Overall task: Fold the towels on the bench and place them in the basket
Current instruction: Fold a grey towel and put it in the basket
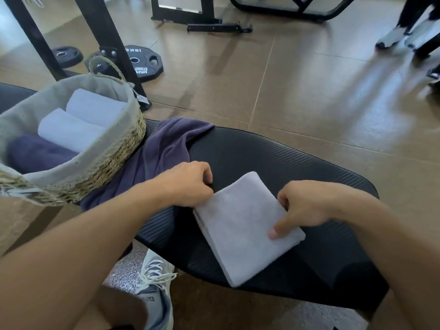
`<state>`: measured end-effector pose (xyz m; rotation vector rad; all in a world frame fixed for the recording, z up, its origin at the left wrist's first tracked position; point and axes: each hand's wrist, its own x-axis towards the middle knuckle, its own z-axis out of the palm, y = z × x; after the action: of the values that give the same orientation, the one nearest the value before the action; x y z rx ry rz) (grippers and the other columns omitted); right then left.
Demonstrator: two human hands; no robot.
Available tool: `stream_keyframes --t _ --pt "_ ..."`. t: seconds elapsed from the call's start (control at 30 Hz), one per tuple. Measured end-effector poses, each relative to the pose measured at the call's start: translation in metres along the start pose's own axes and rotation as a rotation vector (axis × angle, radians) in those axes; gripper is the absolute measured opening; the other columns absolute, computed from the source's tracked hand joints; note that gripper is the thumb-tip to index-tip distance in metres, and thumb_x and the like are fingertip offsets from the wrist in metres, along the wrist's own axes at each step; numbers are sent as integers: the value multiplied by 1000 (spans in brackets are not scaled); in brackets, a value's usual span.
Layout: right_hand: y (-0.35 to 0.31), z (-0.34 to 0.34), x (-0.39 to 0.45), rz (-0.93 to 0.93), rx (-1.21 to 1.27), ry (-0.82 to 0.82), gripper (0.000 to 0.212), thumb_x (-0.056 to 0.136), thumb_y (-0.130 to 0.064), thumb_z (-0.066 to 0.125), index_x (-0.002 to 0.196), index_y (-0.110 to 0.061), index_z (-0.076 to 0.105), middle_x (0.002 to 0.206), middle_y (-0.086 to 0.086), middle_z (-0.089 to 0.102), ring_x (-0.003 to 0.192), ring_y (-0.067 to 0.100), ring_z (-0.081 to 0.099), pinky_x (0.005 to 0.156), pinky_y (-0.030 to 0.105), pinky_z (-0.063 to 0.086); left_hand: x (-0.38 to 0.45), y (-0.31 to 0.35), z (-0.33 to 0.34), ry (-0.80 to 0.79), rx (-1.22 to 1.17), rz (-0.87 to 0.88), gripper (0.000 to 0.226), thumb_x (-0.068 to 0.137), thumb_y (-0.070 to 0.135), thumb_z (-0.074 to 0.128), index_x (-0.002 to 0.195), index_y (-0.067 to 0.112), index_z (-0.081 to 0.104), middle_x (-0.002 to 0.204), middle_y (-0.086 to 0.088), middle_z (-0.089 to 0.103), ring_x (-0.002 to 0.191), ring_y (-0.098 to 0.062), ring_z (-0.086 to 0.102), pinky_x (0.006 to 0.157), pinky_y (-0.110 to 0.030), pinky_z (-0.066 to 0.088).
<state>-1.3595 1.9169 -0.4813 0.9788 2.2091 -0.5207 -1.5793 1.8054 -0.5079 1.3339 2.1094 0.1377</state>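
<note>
A pale grey towel point(242, 225) lies folded into a rectangle on the black padded bench point(297, 167). My left hand point(190, 184) grips the towel's left edge with curled fingers. My right hand point(302, 206) pinches its right edge, thumb on top. A dark purple towel point(162, 148) lies unfolded on the bench, partly under the woven basket point(114, 153). The basket stands on the bench at the left and holds two pale rolled towels point(71, 125) and a dark purple one point(35, 153).
Black weight plates point(142, 60) and a rack's black legs point(104, 32) stand on the tiled floor behind the basket. Another person's shoes point(404, 34) are at the far right. My own shoe point(154, 289) is under the bench's near edge.
</note>
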Motion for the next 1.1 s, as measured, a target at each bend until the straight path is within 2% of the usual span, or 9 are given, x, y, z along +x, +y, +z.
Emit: stream_keyframes --t 0.1,0.2,0.27,0.37,0.53,0.67,0.87,1.0,1.1 --pt "-1 -3 5 -47 70 64 44 64 -59 82 88 -28 63 88 -6 71 83 17 67 79 43 57 -5 1 -2 -64 -190 -13 15 91 32 60 104 27 62 76 6 77 70 -12 73 79 -31 57" --pt "3 -10 8 -133 260 186 32 77 -34 82 94 -32 56 94 -9 66 85 14 64 79 42 56 -2 -2 -7 20 -338 78 43 81 48 77 119 35 61 102 12 73 92 -4 70 89 -25 53" --pt "3 -15 11 -212 441 274 33 78 -19 81 97 -32 57 96 -8 67 88 18 65 79 42 56 0 -5 -8 -16 -480 140 53 73 37 88 120 33 64 106 10 72 97 -5 70 92 -25 54" --pt "4 -22 15 -266 659 353 40 75 -6 81 103 -29 63 98 -2 70 92 22 68 80 40 57 9 -11 -4 -31 -526 193 40 67 15 92 99 22 71 93 4 76 88 -11 71 83 -34 59" --pt "8 -18 28 -203 580 309 54 60 -22 94 105 -31 66 101 -7 70 93 15 67 81 35 56 22 -12 4 132 -520 203 32 67 10 91 88 16 68 79 8 71 74 -4 63 71 -29 53" --pt "4 -17 38 -164 560 487 39 62 -18 92 92 -26 67 89 -6 70 81 13 64 65 30 50 24 -12 4 252 -531 209 38 71 14 90 96 18 62 84 11 67 70 8 58 61 -12 45" --pt "2 -17 54 -174 643 683 30 66 -12 87 81 -26 65 83 -10 68 78 11 60 59 24 42 27 -22 8 293 -509 223 38 71 1 86 97 19 64 90 8 69 80 0 60 74 -16 47" --pt "2 -10 54 -229 648 719 26 72 -12 83 78 -25 61 78 -12 66 72 5 56 59 25 40 26 -21 14 355 -559 285 37 75 -6 79 95 20 62 89 10 68 75 8 60 71 -12 47" --pt "7 -3 48 -266 642 696 20 77 -8 77 81 -22 64 85 -8 72 82 15 64 65 31 50 23 -22 19 373 -511 355 33 77 -2 78 95 22 63 94 10 70 84 1 64 77 -19 49"
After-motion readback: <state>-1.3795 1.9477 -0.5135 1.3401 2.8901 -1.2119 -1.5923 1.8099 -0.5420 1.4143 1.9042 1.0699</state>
